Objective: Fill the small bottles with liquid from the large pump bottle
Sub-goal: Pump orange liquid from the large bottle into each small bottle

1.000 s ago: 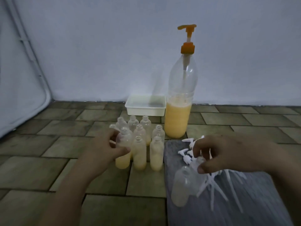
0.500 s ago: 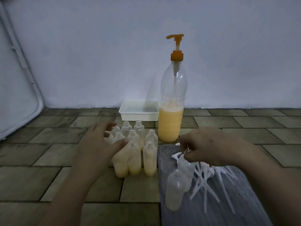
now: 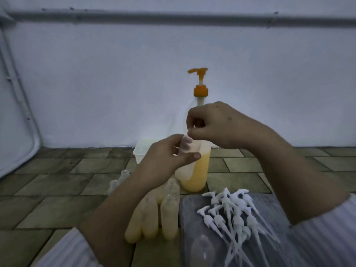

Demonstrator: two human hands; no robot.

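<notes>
Left hand (image 3: 169,157) grips a small bottle (image 3: 187,160) in front of the large pump bottle (image 3: 199,151), right hand (image 3: 215,126) pinching at its neck.

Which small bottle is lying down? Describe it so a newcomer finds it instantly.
Start at the tall clear pump bottle with the orange pump head by the white wall, then come toward the camera to the grey mat strewn with white plastic pump tops. At the mat's near left edge lies a small clear plastic bottle, on its side and apparently empty, unlike the upright yellow-filled small bottles left of the mat.
</notes>
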